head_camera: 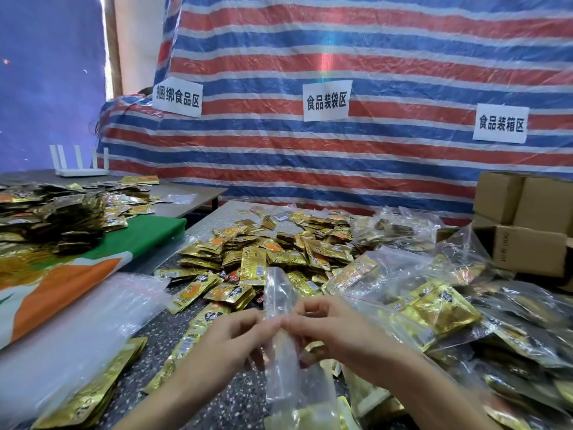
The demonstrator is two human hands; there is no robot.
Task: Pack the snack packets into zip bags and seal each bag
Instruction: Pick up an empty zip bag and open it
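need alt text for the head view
The left hand and right hand pinch a clear zip bag upright over a table heaped with gold snack packets. Filled bags lie at right, cardboard boxes beyond them, a striped tarp with three paper signs hangs behind.

Far wall: red, white and blue striped tarpaulin (356, 57), three white paper signs (327, 100) fixed across. Far left: blue sheet (46, 82), daylight slit (102, 32), white router (81, 172) on grey table (198, 193). Right: stacked cardboard boxes (527, 212). Near: speckled table (238, 395).
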